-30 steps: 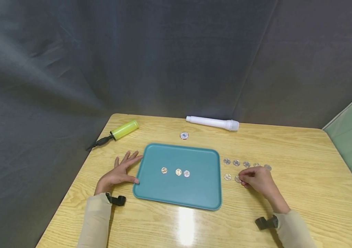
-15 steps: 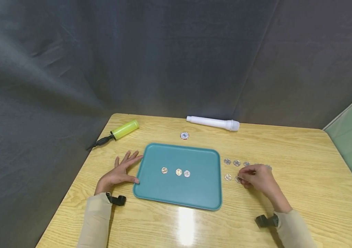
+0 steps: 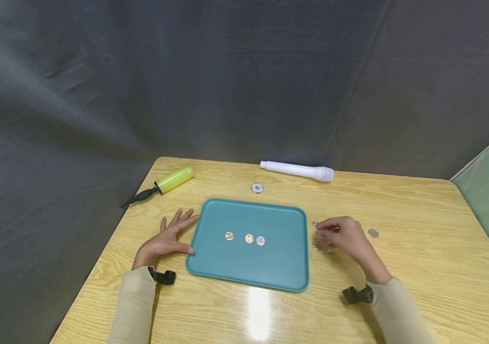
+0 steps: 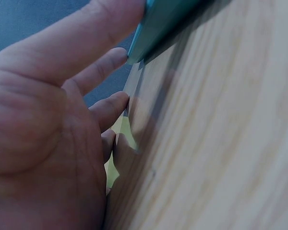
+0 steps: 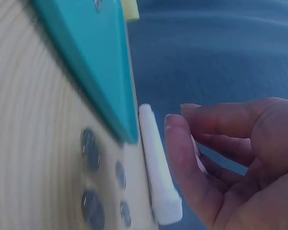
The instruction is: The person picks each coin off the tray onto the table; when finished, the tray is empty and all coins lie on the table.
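Observation:
My left hand [image 3: 168, 242] rests at the left side of a teal tray [image 3: 244, 271], fingers spread. Its thumb and index finger touch the tray's rim. In the tray lie three coins, two gold-toned [image 3: 229, 236] and a silver one [image 3: 260, 241]. My right hand [image 3: 347, 239] hovers over two rows of coins right of the tray, thumb and index finger bent close together, with nothing visible between them in the right wrist view. It hides part of the rows in the head view. A near-row coin [image 5: 92, 209] and a far-row coin [image 5: 121, 174] lie flat on the wood.
A white toy microphone [image 3: 296, 170] lies along the table's back edge. A poker chip [image 3: 257, 188] sits between it and the tray. At the back left lies a yellow-green hand pump [image 3: 175, 179] with a black handle. A dark curtain [image 3: 244, 81] hangs behind the table.
My right hand has let go of the second near-row coin and shifted left toward the tray, uncovering the rightmost far-row coin. My left hand stays put.

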Available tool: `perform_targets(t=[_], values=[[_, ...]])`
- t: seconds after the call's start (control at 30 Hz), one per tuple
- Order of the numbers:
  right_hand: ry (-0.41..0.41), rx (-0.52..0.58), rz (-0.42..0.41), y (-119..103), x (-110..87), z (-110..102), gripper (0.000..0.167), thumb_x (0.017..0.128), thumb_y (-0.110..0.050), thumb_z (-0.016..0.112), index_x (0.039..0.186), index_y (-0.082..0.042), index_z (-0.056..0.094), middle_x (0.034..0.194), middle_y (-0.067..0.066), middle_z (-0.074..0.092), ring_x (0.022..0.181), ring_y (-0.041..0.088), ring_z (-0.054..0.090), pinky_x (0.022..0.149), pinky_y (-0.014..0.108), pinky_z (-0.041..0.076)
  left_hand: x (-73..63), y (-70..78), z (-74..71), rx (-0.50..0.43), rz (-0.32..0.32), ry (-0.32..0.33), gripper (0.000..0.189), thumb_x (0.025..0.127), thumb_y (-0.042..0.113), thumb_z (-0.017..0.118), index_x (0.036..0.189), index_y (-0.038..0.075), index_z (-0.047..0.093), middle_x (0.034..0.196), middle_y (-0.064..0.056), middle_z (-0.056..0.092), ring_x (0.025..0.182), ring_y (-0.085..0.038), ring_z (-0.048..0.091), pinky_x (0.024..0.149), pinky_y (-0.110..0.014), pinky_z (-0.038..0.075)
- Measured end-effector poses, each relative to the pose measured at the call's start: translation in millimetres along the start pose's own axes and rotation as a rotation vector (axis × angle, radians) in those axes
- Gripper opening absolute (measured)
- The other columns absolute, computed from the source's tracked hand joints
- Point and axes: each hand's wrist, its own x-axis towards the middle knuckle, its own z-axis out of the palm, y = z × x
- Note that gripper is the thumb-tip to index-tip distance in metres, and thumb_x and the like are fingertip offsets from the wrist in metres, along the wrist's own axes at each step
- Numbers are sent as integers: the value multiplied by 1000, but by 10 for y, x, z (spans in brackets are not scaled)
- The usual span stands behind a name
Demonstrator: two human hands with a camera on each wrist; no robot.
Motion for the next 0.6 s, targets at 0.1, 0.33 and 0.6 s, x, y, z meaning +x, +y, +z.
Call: perform_targets(t=[0.1,0.33,0.6], values=[[-5,-8,-15,-77,58,61,21,92,-8,70,106,7,74,93,21,76,66,17,72,58,30,61,-1,-8,1,2,3,1,96,77,26,86,158,18,35,171,-15,7,155,-43,-18,112,-68,-29],[-48,-1,-66,-226,200,218,21,92,-8,69,106,6,74,90,18,74,68,20,72,59,34,62,6,-16,0,14,11,1,96,78,26,86,158,18,35,171,-16,7,155,-44,-18,112,-69,-28],[-84,14,-82,-340,345,461,19,89,-5,71,103,7,75,86,17,72,64,23,72,55,36,62,10,-22,2,16,16,-1,95,78,25,86,158,19,35,171,-16,7,155,-44,-18,112,-68,-28]])
